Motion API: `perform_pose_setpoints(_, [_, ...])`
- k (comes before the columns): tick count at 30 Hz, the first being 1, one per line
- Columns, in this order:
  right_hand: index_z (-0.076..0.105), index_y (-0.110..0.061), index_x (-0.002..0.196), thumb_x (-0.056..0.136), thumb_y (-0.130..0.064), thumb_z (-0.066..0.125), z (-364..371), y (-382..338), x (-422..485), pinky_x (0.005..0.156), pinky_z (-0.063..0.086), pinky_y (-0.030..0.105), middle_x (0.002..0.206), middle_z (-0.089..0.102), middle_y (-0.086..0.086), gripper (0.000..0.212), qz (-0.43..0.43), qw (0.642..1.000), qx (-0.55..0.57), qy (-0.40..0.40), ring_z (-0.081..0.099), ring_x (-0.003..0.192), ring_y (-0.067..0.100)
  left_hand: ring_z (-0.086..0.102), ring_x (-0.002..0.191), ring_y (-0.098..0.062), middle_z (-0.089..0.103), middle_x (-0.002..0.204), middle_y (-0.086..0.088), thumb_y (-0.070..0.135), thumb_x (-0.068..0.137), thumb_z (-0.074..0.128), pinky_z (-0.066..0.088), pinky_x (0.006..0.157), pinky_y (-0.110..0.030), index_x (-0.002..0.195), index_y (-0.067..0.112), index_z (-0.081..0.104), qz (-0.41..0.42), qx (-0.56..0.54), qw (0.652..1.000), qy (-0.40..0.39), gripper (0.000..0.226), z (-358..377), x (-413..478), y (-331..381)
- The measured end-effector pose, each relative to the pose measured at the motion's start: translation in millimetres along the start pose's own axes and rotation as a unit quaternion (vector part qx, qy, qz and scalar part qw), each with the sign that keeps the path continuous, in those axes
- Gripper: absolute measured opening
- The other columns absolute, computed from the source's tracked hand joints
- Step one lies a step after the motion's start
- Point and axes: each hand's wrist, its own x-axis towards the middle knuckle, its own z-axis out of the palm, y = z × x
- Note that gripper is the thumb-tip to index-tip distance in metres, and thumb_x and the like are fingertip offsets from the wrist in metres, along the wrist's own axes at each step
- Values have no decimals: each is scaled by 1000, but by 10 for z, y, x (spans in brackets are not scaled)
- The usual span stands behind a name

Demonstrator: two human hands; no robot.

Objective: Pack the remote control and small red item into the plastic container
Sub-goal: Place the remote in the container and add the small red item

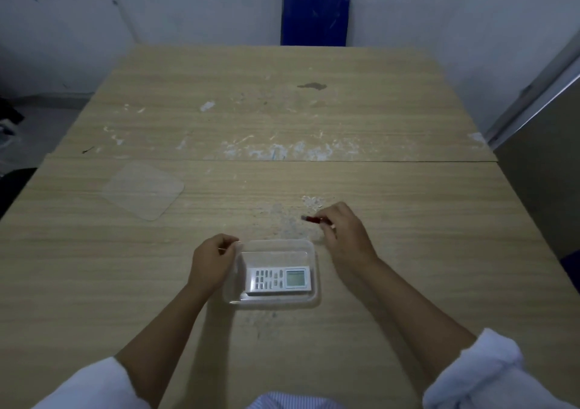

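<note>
A clear plastic container [309,245] stands on the wooden table close to me. Inside it lies a white remote control [279,280], flat, with its screen to the right. My left hand [215,261] grips the container's left rim. My right hand [342,233] is just beyond the container's far right corner, fingers pinched on a small red item [312,219] with a silver tip that points left. The red item is outside the container, at or just above the tabletop.
A clear flat lid [142,189] lies on the table to the far left. The table [282,120] is worn with white scuffs and a dark stain. A blue chair [315,10] stands against the wall at the far edge. A grey cabinet [546,170] borders the right side.
</note>
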Motion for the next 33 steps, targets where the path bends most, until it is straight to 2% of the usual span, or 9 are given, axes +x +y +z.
perform_pose_setpoints(2, [67, -4, 100, 87, -2, 57, 123, -164, -42, 75, 42, 26, 97, 62, 13, 17, -23, 998, -22, -49, 57, 88, 23, 60, 74, -3, 72, 91, -3, 17, 85, 62, 43, 67, -16, 98, 13, 73, -8, -24, 1000, -16, 17, -49, 13, -55])
perform_pose_setpoints(6, [68, -7, 104, 89, -8, 55, 335, -345, -160, 81, 49, 35, 104, 65, 12, 20, -47, 989, -71, -118, 60, 94, 25, 62, 77, -5, 75, 94, -3, 18, 83, 65, 42, 68, -9, 97, 15, 74, -17, -43, 998, -47, 18, -119, 81, -131])
perform_pose_setpoints(8, [68, -8, 107, 90, -11, 53, 432, -404, -185, 80, 50, 36, 107, 65, 10, 22, -45, 983, -107, -142, 60, 95, 25, 64, 81, -9, 75, 97, -3, 17, 83, 65, 45, 73, -13, 98, 16, 74, -14, -47, 997, -65, 18, -147, 104, -158])
perform_pose_setpoints(12, [69, -13, 108, 90, -15, 52, 585, -473, -171, 78, 50, 35, 107, 65, 9, 25, -18, 966, -182, -180, 61, 95, 26, 66, 90, -17, 75, 102, -7, 14, 84, 63, 54, 90, -34, 102, 13, 73, 2, -44, 995, -93, 21, -202, 148, -180])
perform_pose_setpoints(17, [69, -16, 108, 85, -13, 57, 667, -481, -160, 80, 51, 34, 109, 66, 6, 26, 4, 939, -262, -224, 63, 98, 25, 62, 85, -14, 74, 99, -7, 10, 85, 61, 50, 83, -28, 103, 11, 72, 34, -38, 993, -107, 22, -219, 193, -219])
perform_pose_setpoints(22, [69, -17, 108, 91, -17, 48, 692, -516, -112, 79, 52, 36, 108, 68, 6, 28, 27, 935, -280, -216, 63, 97, 25, 60, 73, -7, 70, 86, -1, 9, 84, 61, 50, 76, -24, 100, 12, 73, 43, -57, 990, -125, 19, -237, 232, -256])
perform_pose_setpoints(25, [69, -18, 109, 91, -19, 47, 695, -524, -95, 81, 52, 37, 110, 67, 6, 28, 33, 935, -281, -213, 62, 100, 26, 60, 74, -2, 67, 85, 3, 10, 85, 61, 49, 74, -19, 99, 13, 72, 43, -69, 987, -138, 19, -245, 244, -279])
perform_pose_setpoints(29, [70, -19, 103, 92, -28, 50, 714, -568, -78, 75, 50, 34, 104, 68, 5, 25, 38, 945, -270, -178, 63, 94, 24, 65, 78, -15, 68, 82, 1, 11, 85, 61, 54, 76, -28, 98, 14, 72, 40, -77, 983, -165, 18, -319, 302, -317])
perform_pose_setpoints(33, [71, -15, 90, 88, -28, 58, 726, -712, 37, 66, 47, 30, 90, 69, 5, 19, 50, 975, -199, -87, 62, 79, 21, 66, 72, -19, 70, 79, -1, 11, 84, 61, 49, 62, -16, 94, 15, 72, 52, -57, 984, -161, 15, -518, 486, -446])
